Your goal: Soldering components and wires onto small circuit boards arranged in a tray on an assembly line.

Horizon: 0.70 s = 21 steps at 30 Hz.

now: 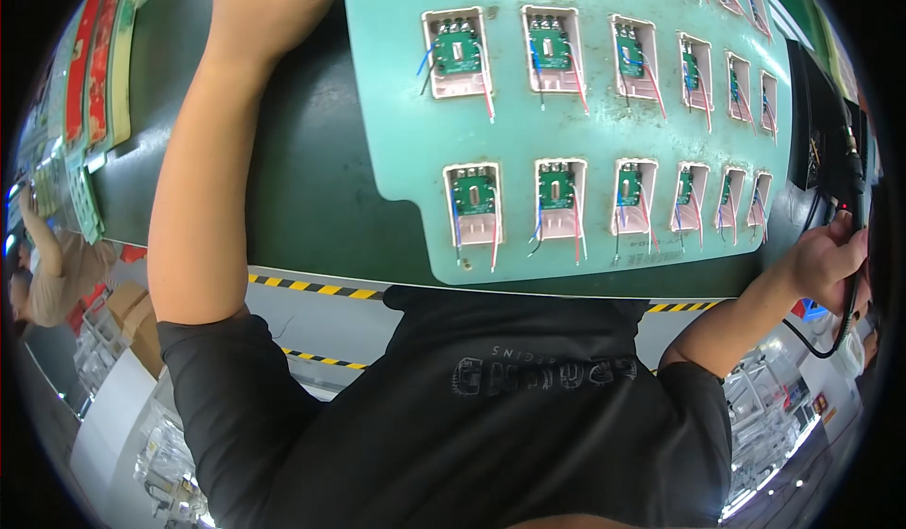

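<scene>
Teal fixture board (566,123) lies on the dark green desk (302,170), its two rows of pockets each holding a small green circuit board (475,192) with red and blue wires. Left hand (269,0) rests at the board's left edge near the top of the view; its fingers are hidden, so I cannot tell its grip. Right hand (830,260), just off the board's right end, is closed around a black cabled tool (857,189).

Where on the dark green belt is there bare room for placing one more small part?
The dark green belt is bare between the left forearm and the teal fixture plate. The plate itself is crowded with circuit boards. By the right hand, the black cable leaves little room.
</scene>
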### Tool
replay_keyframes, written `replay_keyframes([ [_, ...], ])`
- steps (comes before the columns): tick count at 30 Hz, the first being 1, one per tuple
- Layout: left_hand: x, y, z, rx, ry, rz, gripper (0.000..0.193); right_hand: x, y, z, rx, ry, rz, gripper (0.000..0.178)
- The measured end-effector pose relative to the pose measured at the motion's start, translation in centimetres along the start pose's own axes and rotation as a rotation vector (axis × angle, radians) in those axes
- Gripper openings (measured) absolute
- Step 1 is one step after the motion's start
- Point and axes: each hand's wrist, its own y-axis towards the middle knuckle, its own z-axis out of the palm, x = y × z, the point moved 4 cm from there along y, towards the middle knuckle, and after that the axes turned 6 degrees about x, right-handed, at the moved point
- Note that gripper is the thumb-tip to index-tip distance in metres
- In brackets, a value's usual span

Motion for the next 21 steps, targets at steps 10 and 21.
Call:
replay_keyframes([
  [10, 0.2, -0.1, -0.4, -0.043, 0.003, -0.008, 0.033, 0.6, 0.1, 0.7, 0.044, 0.024, -0.042, 0.007],
  [21, -1.4, -0.7, -2.4, -0.335, 0.370, 0.074, 0.044, 0.8, -0.8, 1.5, 0.040, -0.072, 0.016, 0.020],
])
